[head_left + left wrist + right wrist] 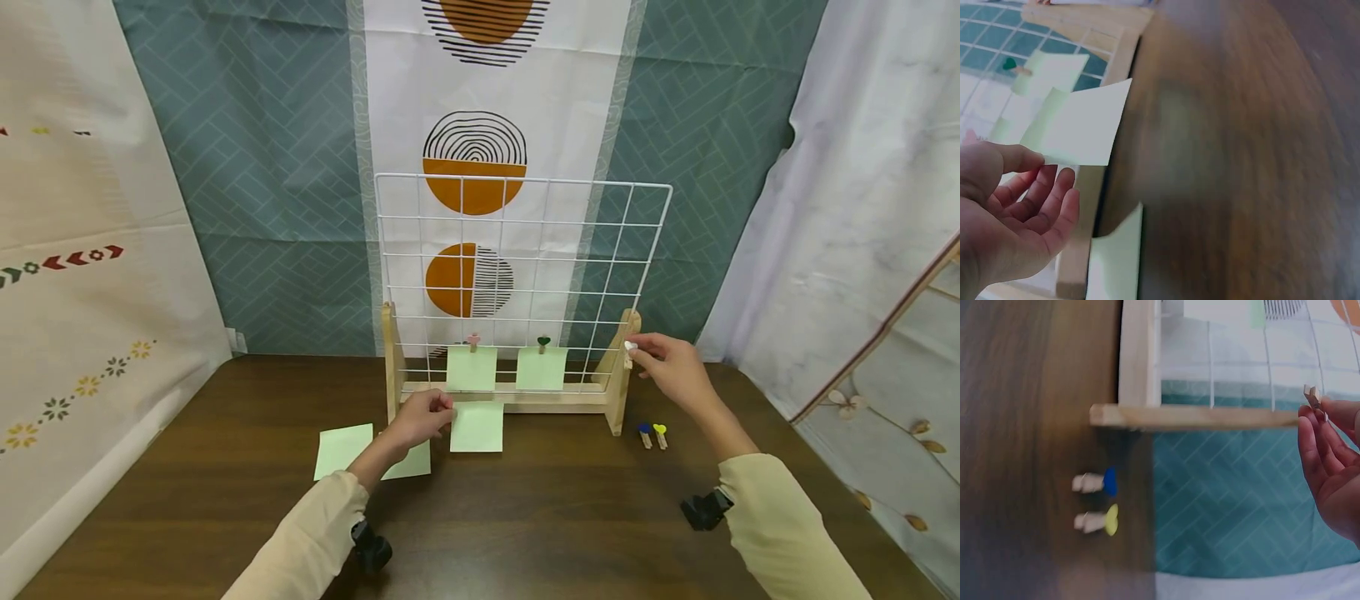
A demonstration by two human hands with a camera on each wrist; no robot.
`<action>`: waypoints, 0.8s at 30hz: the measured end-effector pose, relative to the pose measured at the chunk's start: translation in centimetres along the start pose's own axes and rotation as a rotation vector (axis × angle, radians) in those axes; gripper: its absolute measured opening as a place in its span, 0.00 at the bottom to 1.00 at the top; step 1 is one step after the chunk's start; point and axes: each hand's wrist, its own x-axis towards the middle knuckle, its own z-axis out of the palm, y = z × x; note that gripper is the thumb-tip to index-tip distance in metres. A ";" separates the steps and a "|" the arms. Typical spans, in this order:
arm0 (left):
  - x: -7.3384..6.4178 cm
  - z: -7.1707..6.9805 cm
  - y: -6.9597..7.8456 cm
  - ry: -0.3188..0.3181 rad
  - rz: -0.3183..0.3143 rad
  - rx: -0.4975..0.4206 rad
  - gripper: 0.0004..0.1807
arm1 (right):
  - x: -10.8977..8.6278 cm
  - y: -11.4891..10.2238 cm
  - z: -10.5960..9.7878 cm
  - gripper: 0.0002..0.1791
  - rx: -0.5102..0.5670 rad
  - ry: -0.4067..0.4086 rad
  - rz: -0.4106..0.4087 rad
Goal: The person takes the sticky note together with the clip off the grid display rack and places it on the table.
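Note:
My left hand (422, 419) pinches a pale green paper note (477, 427) by its edge, thumb against fingers, in front of the white wire grid (547, 260). The left wrist view shows this note (1088, 125) raised from the table and slightly bent. Beside the grid's right wooden foot, my right hand (671, 371) pinches a small wooden clothespin (1313, 397) with a white top. Two other green notes hang low on the grid, one under a pink-topped clothespin (473, 341), the other under a dark green heart-topped clothespin (543, 342).
On the brown table (540, 517), a blue-topped clothespin (645, 435) and a yellow-topped clothespin (661, 436) lie right of the stand (618, 375). A loose green note (341, 450) lies at left, another note (411, 463) partly under my left wrist. Curtains hang behind.

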 end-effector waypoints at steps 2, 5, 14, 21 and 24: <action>-0.1 -0.2 -0.4 -0.005 -0.012 0.013 0.02 | -0.4 0.6 -0.3 0.19 -0.017 0.001 0.018; -0.2 -0.6 -0.9 0.009 -0.031 0.037 0.02 | -1.0 1.7 -0.7 0.20 -0.022 0.005 0.044; -0.7 -0.9 -1.8 0.012 -0.054 0.079 0.03 | -3.0 5.4 -0.6 0.16 -0.032 -0.010 0.122; -0.7 -1.0 -2.2 0.033 -0.014 0.140 0.05 | -3.8 7.6 -1.2 0.16 -0.060 -0.054 0.179; -0.7 -1.1 -2.3 0.037 -0.010 0.178 0.04 | -3.9 8.3 -1.5 0.16 -0.063 -0.081 0.191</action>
